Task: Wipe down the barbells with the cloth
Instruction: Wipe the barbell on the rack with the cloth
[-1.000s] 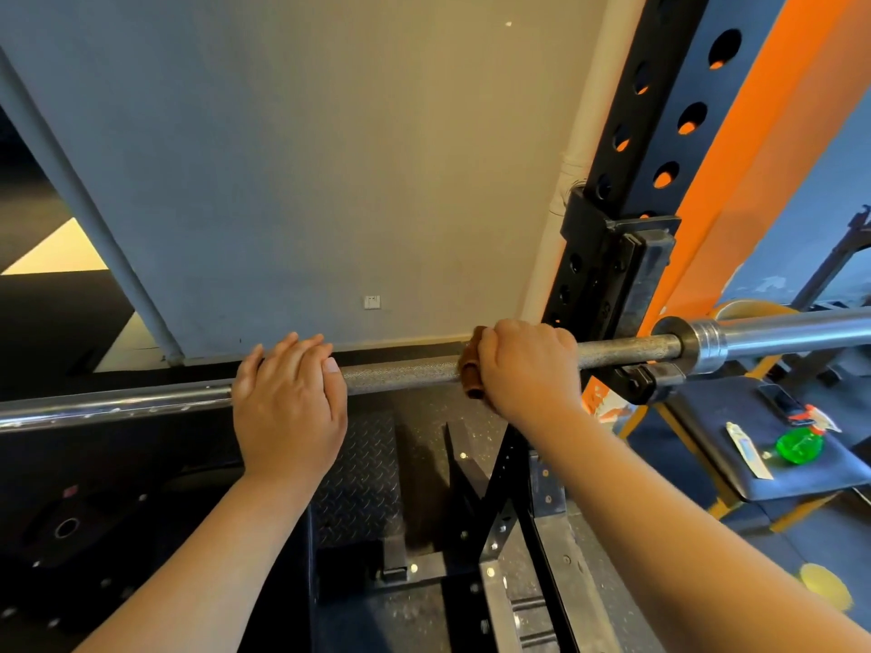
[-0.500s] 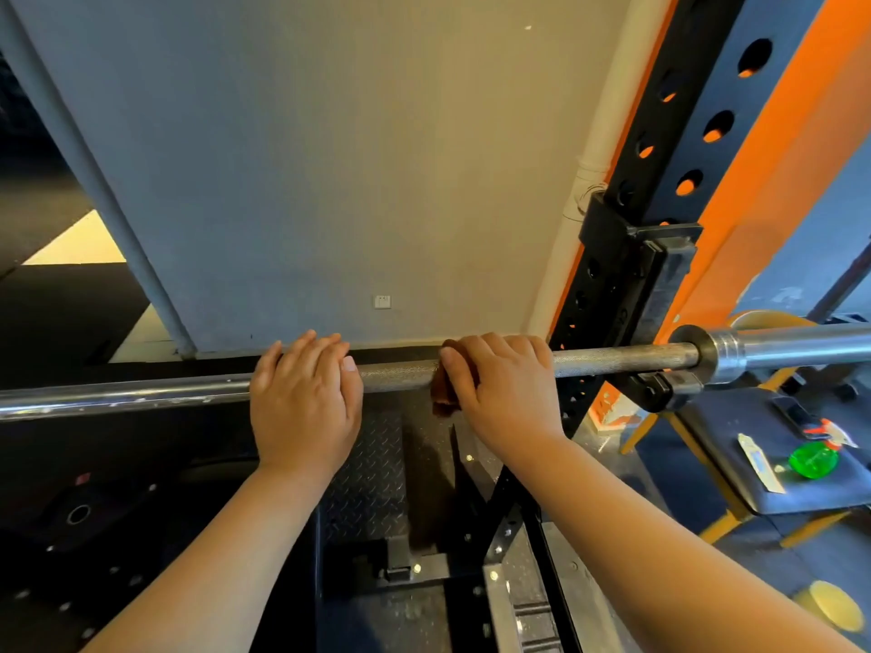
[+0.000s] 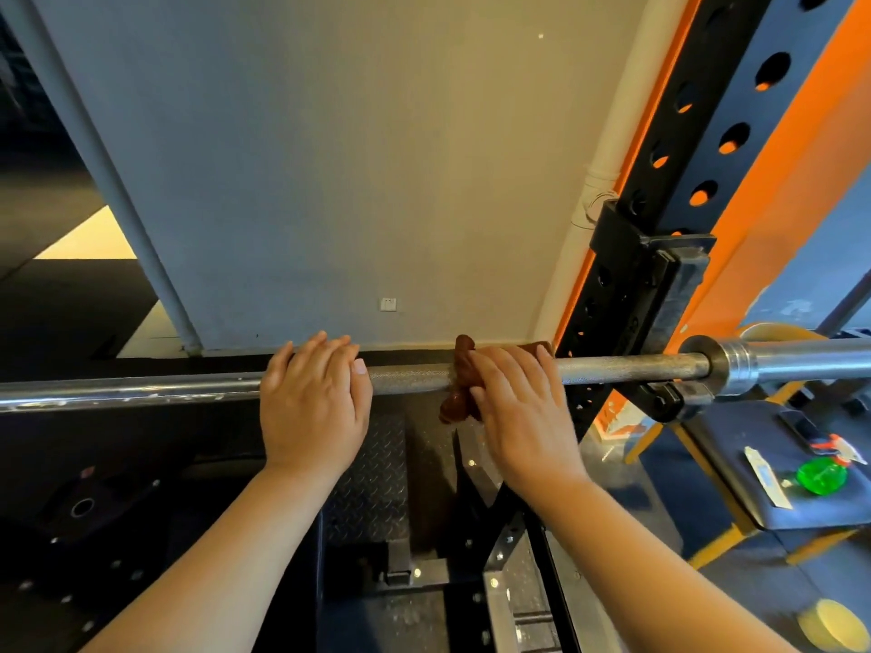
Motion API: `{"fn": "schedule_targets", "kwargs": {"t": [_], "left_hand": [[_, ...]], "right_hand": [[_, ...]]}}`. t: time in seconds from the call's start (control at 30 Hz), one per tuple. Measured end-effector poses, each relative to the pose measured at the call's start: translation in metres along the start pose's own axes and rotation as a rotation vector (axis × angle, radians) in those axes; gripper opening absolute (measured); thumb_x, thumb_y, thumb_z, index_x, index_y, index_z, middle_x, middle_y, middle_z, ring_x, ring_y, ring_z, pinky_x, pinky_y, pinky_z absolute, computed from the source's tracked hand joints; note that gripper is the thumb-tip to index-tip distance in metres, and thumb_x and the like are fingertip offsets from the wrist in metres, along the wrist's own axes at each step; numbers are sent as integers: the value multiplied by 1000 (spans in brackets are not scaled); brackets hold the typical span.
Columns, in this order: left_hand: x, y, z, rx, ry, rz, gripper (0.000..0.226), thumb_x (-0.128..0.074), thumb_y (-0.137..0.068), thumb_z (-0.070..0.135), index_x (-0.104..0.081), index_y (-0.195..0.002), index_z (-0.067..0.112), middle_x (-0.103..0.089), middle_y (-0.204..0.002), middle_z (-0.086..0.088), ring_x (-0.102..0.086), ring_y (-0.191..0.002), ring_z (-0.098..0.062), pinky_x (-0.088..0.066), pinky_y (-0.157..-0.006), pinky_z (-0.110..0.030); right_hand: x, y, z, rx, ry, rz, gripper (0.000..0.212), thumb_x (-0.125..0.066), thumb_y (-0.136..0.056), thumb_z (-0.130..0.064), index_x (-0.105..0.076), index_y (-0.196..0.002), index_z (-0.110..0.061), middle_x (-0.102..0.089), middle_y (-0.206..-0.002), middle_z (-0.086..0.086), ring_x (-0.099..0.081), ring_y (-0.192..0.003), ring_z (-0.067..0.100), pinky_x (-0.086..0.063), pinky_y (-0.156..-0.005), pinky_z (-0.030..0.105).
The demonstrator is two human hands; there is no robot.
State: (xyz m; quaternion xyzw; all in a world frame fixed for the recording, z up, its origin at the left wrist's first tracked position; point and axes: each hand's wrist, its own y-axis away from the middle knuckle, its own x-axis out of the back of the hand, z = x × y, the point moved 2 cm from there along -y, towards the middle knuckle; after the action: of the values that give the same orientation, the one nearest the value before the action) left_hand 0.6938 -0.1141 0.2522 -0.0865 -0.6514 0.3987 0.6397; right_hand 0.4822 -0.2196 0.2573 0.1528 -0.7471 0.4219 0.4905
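Note:
A steel barbell [image 3: 410, 377] lies horizontally across the view, resting on a hook of the rack at the right. My left hand [image 3: 313, 402] grips the bar left of its knurled part. My right hand [image 3: 518, 402] is wrapped over a brown cloth [image 3: 459, 386] that is folded round the bar. The cloth's edges stick out above, below and to the right of that hand. The bar's sleeve [image 3: 801, 358] runs off the right edge.
A black and orange rack upright [image 3: 660, 238] with holes stands right of my right hand. A grey wall is behind the bar. A padded bench [image 3: 735, 468] at the lower right holds a green spray bottle [image 3: 822, 473] and a tube. Black rack frames lie below.
My right hand has slid the cloth leftward along the bar, away from the rack upright and toward my left hand. The left hand keeps its grip.

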Motion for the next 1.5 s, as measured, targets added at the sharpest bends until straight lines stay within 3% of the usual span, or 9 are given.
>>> {"fn": "schedule_targets", "kwargs": {"t": [0.23, 0.4, 0.6, 0.8, 0.97, 1.07, 1.23, 1.37, 1.5], "left_hand": [[1, -1, 3, 31, 13, -25, 53, -25, -109, 35, -71, -121, 12, -70, -126, -5, -57, -130, -25, -33, -117, -48], [0, 0, 1, 17, 5, -25, 57, -21, -109, 37, -71, -121, 12, -70, -126, -5, -57, -130, -25, -33, -117, -49], [-1, -1, 3, 34, 7, -6, 59, -20, -109, 38, -72, -121, 12, -71, -126, -4, -57, -130, -24, -31, -118, -48], [0, 0, 1, 8, 6, -3, 59, -20, -109, 38, -72, -122, 12, -71, -127, -5, -57, -130, -24, -34, -117, -49], [1, 0, 2, 12, 12, -5, 62, -17, -110, 40, -71, -122, 12, -71, -126, -5, -58, -129, -24, -34, -117, -49], [0, 0, 1, 12, 7, -24, 61, -17, -110, 40, -71, -123, 13, -70, -127, -4, -57, -130, -23, -33, -117, -48], [0, -1, 1, 7, -6, -28, 60, -18, -109, 39, -71, -123, 13, -70, -127, -4, -57, -131, -23, -33, -117, -48], [0, -1, 1, 12, -1, -23, 59, -20, -110, 38, -71, -122, 13, -70, -126, -4, -57, -130, -24, -34, -117, -49], [0, 0, 2, 14, 8, -18, 59, -20, -110, 38, -71, -121, 13, -71, -126, -4, -58, -129, -24, -34, -117, -49]], "right_hand": [[4, -22, -12, -251, 17, 31, 36, -26, -110, -37, -59, -107, -23, -62, -107, -5, -55, -112, 24, -16, -124, 45], [4, -11, -7, -21, 81, -44, 43, -28, -109, -42, -57, -132, -22, -62, -129, -4, -51, -129, 22, -16, -125, 48], [0, -22, -19, -231, 44, 44, 38, -25, -110, -39, -59, -105, -24, -61, -106, -5, -54, -114, 24, -10, -126, 48], [-1, -14, -19, 16, 48, -70, 42, -31, -108, -42, -53, -139, -24, -58, -137, -4, -48, -132, 21, -20, -122, 45], [11, -32, 6, -189, -45, -9, 42, -26, -108, -46, -62, -114, -25, -65, -106, -7, -57, -102, 19, -35, -99, 37], [3, -32, -20, -224, 12, -3, 40, -27, -109, -43, -61, -117, -25, -63, -111, -6, -55, -108, 21, -31, -106, 41], [4, -17, -16, 33, 45, -66, 40, -36, -108, -46, -54, -136, -24, -60, -131, -4, -51, -126, 21, -28, -117, 43], [6, -22, -5, -83, 44, -33, 37, -33, -108, -49, -57, -118, -23, -62, -117, -4, -54, -113, 22, -32, -111, 41], [-7, -19, -36, -118, 55, -9, 37, -31, -108, -42, -57, -127, -23, -61, -124, -4, -51, -123, 24, -20, -121, 47]]}}
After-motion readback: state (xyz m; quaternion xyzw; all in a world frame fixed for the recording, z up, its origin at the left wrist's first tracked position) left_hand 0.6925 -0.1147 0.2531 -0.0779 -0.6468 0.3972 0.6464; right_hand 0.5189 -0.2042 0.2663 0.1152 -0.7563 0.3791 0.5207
